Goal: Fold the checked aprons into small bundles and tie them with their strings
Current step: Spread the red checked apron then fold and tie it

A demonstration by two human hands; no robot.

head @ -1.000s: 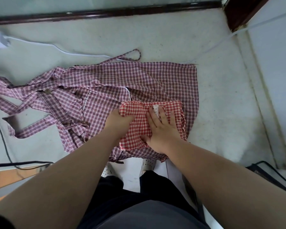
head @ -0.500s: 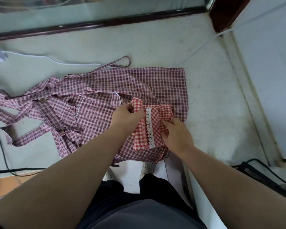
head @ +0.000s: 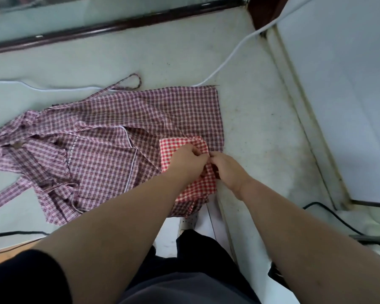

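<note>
Red apron bundle (head: 173,148) pinched by left hand (head: 190,160) and right hand (head: 227,171) at its edge. Folds may spring open if either grip slips.

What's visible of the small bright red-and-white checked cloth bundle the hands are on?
The bright red-and-white checked cloth bundle is thin woven fabric, folded into a small rough rectangle, slightly crumpled. It lies on the near right corner of the larger spread maroon checked apron. The left hand covers its middle; the right hand meets it at the right edge, both pinching the cloth there. Whether a string is on it cannot be told.
</note>
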